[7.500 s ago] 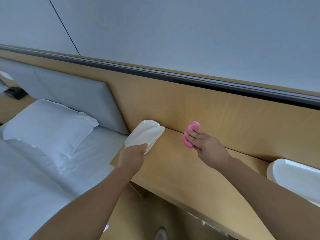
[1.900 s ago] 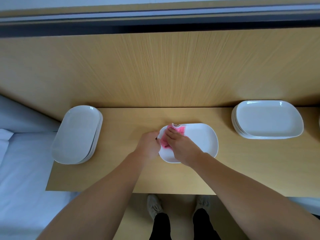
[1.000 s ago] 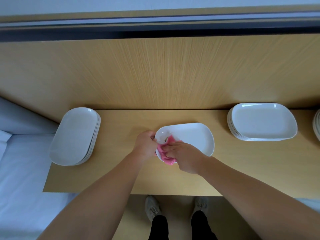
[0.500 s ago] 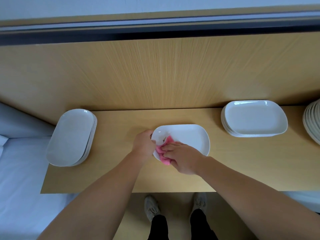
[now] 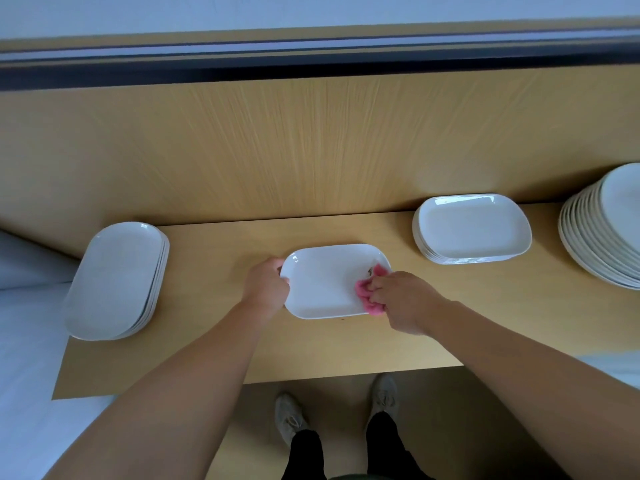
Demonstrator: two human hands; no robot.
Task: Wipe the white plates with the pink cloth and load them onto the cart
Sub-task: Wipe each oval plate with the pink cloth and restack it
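So there's one white oblong plate (image 5: 325,282) lying flat in the middle of the light wooden tabletop (image 5: 214,348), with the left hand (image 5: 266,289) in a curled grip on its left rim. The right hand (image 5: 403,299) has a bunched pink cloth (image 5: 367,295) clutched in its grip, pressed on the plate's right end. A stack of white oblong plates (image 5: 116,280) sits at the left edge, another stack of white rectangular plates (image 5: 472,228) far right, plus a taller stack of round white plates (image 5: 606,233) past that.

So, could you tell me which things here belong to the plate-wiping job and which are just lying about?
Job: plate, cloth, left hand, right hand, left stack, middle stack, right stack.
Just there: shelf, bed, wall panel.
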